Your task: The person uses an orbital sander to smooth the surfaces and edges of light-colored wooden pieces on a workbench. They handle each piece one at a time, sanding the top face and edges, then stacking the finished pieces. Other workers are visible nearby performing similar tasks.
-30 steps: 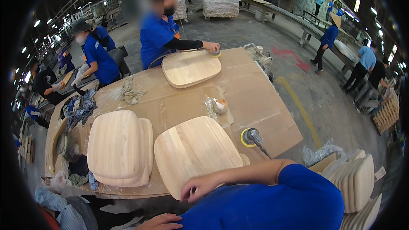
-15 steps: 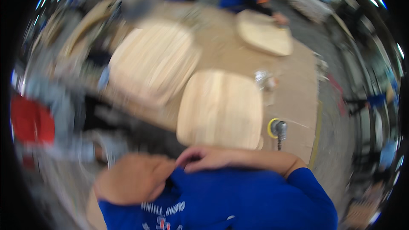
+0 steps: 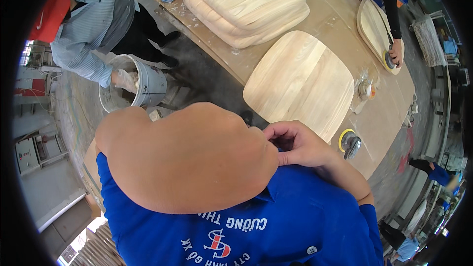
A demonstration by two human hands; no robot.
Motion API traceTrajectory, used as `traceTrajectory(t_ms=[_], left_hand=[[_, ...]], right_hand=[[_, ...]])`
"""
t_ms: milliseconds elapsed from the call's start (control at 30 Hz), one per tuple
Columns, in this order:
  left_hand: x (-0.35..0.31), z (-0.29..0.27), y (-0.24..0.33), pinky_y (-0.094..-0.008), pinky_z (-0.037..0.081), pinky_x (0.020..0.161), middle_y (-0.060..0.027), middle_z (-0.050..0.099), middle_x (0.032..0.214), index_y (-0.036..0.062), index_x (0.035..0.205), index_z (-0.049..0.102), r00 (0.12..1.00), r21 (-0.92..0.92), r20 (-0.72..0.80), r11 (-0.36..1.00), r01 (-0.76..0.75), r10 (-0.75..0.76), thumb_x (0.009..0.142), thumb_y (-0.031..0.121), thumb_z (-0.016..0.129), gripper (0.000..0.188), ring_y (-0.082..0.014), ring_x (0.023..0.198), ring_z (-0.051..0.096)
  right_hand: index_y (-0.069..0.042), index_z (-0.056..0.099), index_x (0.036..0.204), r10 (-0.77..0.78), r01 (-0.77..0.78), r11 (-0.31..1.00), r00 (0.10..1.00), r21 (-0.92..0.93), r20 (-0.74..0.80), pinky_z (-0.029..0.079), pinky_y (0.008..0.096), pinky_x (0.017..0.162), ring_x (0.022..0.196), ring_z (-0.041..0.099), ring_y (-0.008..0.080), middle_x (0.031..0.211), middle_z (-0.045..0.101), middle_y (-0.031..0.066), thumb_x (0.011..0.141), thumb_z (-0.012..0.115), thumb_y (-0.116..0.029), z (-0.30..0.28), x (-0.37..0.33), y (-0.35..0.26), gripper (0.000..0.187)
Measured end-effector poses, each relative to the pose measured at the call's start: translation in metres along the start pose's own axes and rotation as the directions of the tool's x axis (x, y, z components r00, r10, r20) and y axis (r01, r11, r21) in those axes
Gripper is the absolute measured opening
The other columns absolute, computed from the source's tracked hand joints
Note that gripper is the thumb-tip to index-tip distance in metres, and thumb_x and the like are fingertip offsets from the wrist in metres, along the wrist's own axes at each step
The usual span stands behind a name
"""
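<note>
Right hand [image 3: 295, 144], fingers curling and pinching blue collar [image 3: 283, 160]; pale, rounded-square wooden seat panel [image 3: 301, 81] lying flat just beyond.

A woodworking shop: sanded wooden panels [image 3: 300, 81] on a workbench [image 3: 379, 118], a sander [image 3: 349, 143].

White-and-red emblem on blue shirt [image 3: 219, 243]

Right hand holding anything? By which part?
Nothing visibly held: the right hand rests curled against the blue shirt near the collar. Left hand not in view.
</note>
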State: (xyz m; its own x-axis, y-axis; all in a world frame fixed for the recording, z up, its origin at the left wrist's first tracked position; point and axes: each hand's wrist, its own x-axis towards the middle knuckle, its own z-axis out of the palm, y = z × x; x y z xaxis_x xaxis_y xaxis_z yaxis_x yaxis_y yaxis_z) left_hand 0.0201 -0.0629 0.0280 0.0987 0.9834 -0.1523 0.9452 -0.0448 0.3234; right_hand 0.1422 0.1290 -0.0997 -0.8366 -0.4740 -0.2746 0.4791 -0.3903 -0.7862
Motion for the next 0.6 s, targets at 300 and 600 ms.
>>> traceTrajectory(t_ms=[300,600], left_hand=[[-0.002,0.001,-0.008,-0.0287,0.04,0.035,-0.0016,0.051,0.06,0.0049,0.078,0.06,0.994,-0.014,-0.008,0.994,-0.113,0.112,0.07,0.018,0.064,0.016,-0.0131,0.046,0.054],[0.0,0.0,-0.015,-0.0279,0.043,0.038,-0.0016,0.049,0.059,0.0017,0.079,0.06,0.986,-0.098,-0.001,0.981,-0.168,0.169,0.072,0.016,0.063,0.017,-0.0133,0.051,0.055]], right_hand=[[-0.005,0.058,0.105,0.001,-0.001,1.0,1.0,-0.028,0.016,0.046,0.0263,0.089,0.093,0.055,0.01,0.099,0.059,0.0008,0.077,0.077,-0.005,0.005,0.009,-0.007,0.034],[-0.004,0.057,0.11,-0.028,0.026,0.999,0.997,0.033,0.074,0.045,0.0253,0.086,0.092,0.055,0.01,0.098,0.059,0.0011,0.077,0.077,-0.006,0.002,0.011,-0.005,0.039]])
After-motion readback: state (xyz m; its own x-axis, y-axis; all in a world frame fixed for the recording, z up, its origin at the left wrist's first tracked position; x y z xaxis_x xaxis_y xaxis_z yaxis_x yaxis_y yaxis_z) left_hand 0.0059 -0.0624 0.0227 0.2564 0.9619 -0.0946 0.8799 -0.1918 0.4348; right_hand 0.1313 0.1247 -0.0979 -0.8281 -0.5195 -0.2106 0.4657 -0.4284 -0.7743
